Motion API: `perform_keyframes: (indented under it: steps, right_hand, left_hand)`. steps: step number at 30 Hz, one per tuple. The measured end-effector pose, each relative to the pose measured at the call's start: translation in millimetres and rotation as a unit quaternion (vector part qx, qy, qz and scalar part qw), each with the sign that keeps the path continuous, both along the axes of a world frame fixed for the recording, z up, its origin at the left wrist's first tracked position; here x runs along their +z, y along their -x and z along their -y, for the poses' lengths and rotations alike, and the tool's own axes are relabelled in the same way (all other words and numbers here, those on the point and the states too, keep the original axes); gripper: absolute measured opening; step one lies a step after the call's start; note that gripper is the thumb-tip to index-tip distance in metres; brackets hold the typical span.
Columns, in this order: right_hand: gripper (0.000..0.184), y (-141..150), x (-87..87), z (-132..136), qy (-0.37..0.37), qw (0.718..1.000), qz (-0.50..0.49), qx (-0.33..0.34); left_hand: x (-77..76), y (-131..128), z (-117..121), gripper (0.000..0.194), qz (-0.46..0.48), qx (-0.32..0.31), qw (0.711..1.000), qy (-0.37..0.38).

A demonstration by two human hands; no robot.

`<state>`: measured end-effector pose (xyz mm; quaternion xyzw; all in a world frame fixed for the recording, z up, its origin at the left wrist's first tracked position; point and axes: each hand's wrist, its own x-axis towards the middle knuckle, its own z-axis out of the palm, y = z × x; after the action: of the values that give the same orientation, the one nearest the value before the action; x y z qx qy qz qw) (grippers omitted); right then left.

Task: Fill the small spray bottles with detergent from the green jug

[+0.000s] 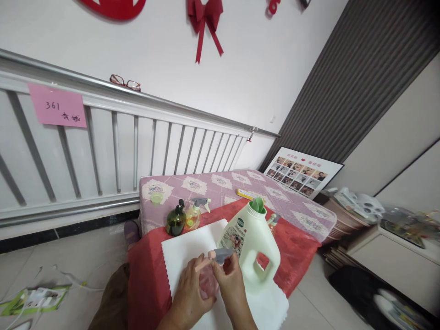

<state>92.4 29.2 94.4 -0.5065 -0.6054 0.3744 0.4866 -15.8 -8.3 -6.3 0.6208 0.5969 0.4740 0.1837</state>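
Note:
My left hand (189, 293) is wrapped round a clear pink spray bottle (207, 282). The fingers of my right hand (231, 285) are closed on its grey and peach trigger sprayer head (222, 255), which sits at the bottle's top; I cannot tell whether it is screwed on. Right behind my hands stands a large pale green jug (252, 245) with a handle, and a green piece (257, 205) shows in its mouth. A dark green pump bottle (176, 221) and a yellowish spray bottle (193, 217) stand at the back left.
White mats (187, 240) lie on a red cloth (147, 270) over a patterned bed-like surface (220, 181). A small green cup-like piece (157, 198) and a yellow box (244, 194) rest there. Another small bottle (273, 221) stands behind the jug. A white radiator (127, 146) lines the wall.

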Motion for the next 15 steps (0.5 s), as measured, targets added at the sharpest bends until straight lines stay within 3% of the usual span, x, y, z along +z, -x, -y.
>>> perform_keyframes:
  steps: [8, 15]
  right_hand:
    - [0.036, -1.1, -1.1, 0.6, 0.015, 0.998, -0.054, 0.039]
    - [0.031, 5.3, 5.3, 6.0, 0.024, 0.996, -0.066, 0.058]
  left_hand:
    - [5.4, 4.3, -0.6, 0.085, 0.012, -0.021, 1.000, -0.016]
    - [17.3, 4.6, 0.5, 0.088, 0.012, -0.038, 0.999, -0.016]
